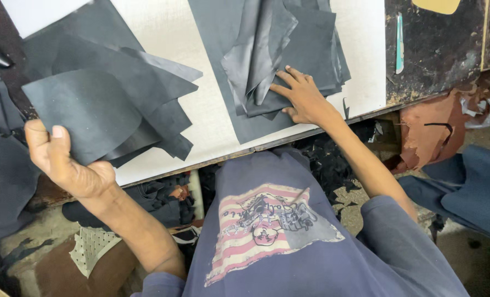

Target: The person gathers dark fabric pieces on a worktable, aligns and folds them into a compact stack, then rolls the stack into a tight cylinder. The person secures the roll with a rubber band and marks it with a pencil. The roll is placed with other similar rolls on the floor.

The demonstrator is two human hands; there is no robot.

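Note:
My left hand (63,162) grips the lower corner of a bunch of dark grey cut leather pieces (102,93), held fanned out above the white board (201,110) at the left. My right hand (303,99) lies flat, fingers spread, on a second stack of dark grey leather pieces (289,49) lying on the board at the right. Some pieces in that stack are folded and glossy. Under it lies a larger dark sheet (245,129) that reaches the board's front edge.
A worn dark bench top (437,49) with a pale blue tool (400,44) adjoins the board at the right. Brown leather scraps (432,137) and black offcuts (327,165) lie below the front edge. Dark cloth (3,176) hangs at the left.

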